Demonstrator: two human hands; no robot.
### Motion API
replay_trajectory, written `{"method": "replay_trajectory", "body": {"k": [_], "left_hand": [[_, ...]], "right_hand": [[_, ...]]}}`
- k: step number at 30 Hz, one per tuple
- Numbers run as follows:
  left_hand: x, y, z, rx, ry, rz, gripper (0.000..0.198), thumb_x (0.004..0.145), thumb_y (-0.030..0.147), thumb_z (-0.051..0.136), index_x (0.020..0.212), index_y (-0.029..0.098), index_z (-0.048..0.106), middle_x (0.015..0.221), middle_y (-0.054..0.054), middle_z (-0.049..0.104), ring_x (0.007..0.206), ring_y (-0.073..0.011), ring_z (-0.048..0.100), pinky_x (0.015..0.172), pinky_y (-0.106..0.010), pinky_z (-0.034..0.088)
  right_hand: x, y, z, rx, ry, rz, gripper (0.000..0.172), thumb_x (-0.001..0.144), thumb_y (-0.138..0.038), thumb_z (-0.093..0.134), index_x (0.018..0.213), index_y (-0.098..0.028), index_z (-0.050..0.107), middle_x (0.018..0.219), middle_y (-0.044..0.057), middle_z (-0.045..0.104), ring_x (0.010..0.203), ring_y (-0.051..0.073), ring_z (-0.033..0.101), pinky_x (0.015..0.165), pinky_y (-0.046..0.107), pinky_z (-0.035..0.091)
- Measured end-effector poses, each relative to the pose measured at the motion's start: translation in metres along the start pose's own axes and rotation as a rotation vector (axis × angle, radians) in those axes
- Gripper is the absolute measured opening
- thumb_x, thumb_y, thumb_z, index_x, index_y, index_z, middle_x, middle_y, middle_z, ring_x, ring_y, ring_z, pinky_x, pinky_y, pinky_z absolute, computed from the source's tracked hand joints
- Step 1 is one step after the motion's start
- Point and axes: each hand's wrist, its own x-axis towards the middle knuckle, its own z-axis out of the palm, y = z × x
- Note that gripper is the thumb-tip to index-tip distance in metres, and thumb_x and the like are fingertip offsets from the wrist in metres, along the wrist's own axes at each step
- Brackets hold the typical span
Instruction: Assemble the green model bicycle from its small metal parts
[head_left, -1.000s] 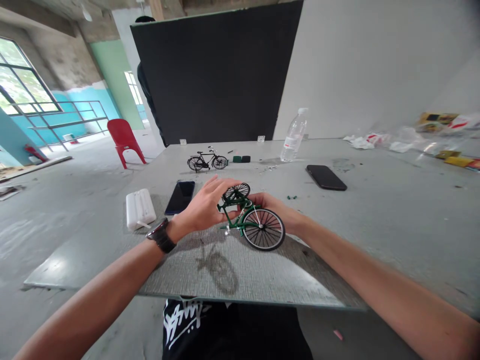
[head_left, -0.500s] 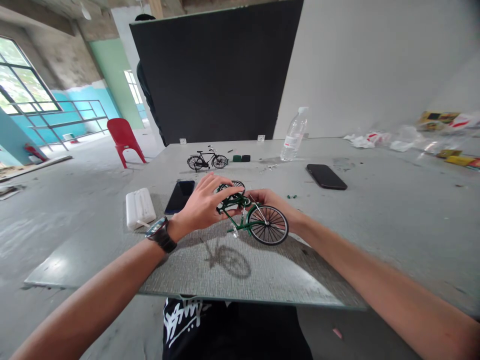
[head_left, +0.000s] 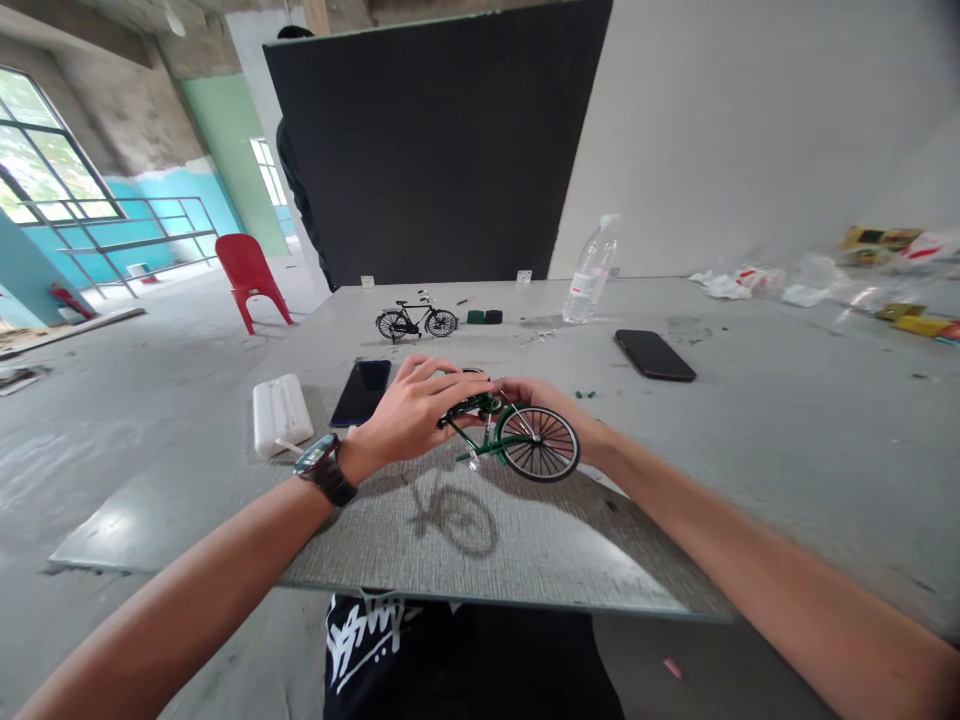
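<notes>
Both my hands hold a small green model bicycle (head_left: 525, 440) above the grey table (head_left: 750, 430), tilted nearly flat. My left hand (head_left: 409, 410), with a dark watch on its wrist, lies over the far wheel with fingers curled on it. My right hand (head_left: 551, 400) grips the frame from behind, its fingers partly hidden by the near spoked wheel. The bicycle's shadow falls on the textured mat (head_left: 480, 540) below.
A black model bicycle (head_left: 416, 320) stands further back. A dark phone (head_left: 362, 390) and a white box (head_left: 280, 412) lie at the left, another phone (head_left: 655, 355) at the right, a water bottle (head_left: 592, 270) behind. Wrappers lie at the far right. A red chair (head_left: 247, 275) stands off the table.
The green bicycle has tipped from more upright to nearly flat and moved slightly lower. My left hand's fingers have closed down over the far wheel.
</notes>
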Motion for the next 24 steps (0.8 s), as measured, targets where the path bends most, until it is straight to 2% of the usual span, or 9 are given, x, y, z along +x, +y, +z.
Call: {"method": "replay_trajectory", "body": {"k": [3, 6, 9, 14, 19, 24], "left_hand": [[-0.001, -0.003, 0.002, 0.057, -0.021, -0.025, 0.034, 0.1, 0.033, 0.057, 0.133, 0.023, 0.059, 0.125, -0.006, 0.071, 0.114, -0.0231, 0.059, 0.1, -0.043, 0.038], [-0.002, -0.006, 0.003, 0.149, -0.07, -0.022, 0.032, 0.101, 0.033, 0.056, 0.13, 0.021, 0.061, 0.123, -0.007, 0.071, 0.112, -0.0239, 0.059, 0.102, -0.045, 0.036], [-0.002, -0.006, 0.003, 0.226, -0.105, 0.025, 0.03, 0.101, 0.033, 0.056, 0.128, 0.02, 0.062, 0.12, -0.007, 0.071, 0.112, -0.0245, 0.058, 0.105, -0.046, 0.034], [-0.002, -0.005, 0.006, 0.249, -0.106, 0.084, 0.033, 0.1, 0.036, 0.056, 0.129, 0.02, 0.062, 0.118, -0.006, 0.072, 0.109, -0.0235, 0.058, 0.107, -0.045, 0.035], [-0.002, -0.004, 0.007, 0.244, -0.098, 0.102, 0.033, 0.1, 0.033, 0.057, 0.131, 0.021, 0.059, 0.116, -0.005, 0.073, 0.109, -0.0226, 0.058, 0.107, -0.044, 0.036], [-0.002, 0.0, 0.007, 0.247, -0.077, 0.121, 0.027, 0.101, 0.032, 0.057, 0.125, 0.022, 0.061, 0.112, -0.004, 0.074, 0.106, -0.0212, 0.059, 0.109, -0.044, 0.034]], "right_hand": [[0.002, 0.0, -0.008, -0.087, 0.061, -0.022, 0.019, 0.071, -0.028, 0.073, 0.088, -0.02, 0.07, 0.09, 0.004, 0.072, 0.081, 0.02, 0.064, 0.074, 0.032, 0.048], [0.001, -0.003, -0.019, -0.353, 0.189, -0.067, 0.025, 0.075, -0.037, 0.077, 0.093, -0.021, 0.073, 0.095, 0.007, 0.074, 0.086, 0.022, 0.066, 0.077, 0.036, 0.049], [-0.002, -0.009, -0.027, -0.533, 0.261, -0.113, 0.03, 0.082, -0.049, 0.072, 0.096, -0.022, 0.076, 0.094, 0.007, 0.075, 0.081, 0.021, 0.065, 0.072, 0.036, 0.047], [-0.007, -0.019, -0.025, -0.587, 0.126, -0.145, 0.035, 0.081, -0.054, 0.072, 0.093, -0.022, 0.078, 0.079, 0.004, 0.072, 0.063, 0.015, 0.055, 0.059, 0.032, 0.037], [-0.008, -0.02, -0.021, -0.622, 0.103, -0.14, 0.03, 0.082, -0.052, 0.072, 0.088, -0.023, 0.079, 0.071, 0.002, 0.069, 0.059, 0.013, 0.048, 0.058, 0.032, 0.033], [-0.007, -0.02, -0.02, -0.665, 0.086, -0.124, 0.029, 0.081, -0.052, 0.072, 0.085, -0.024, 0.079, 0.068, 0.001, 0.067, 0.059, 0.013, 0.046, 0.058, 0.032, 0.032]]}}
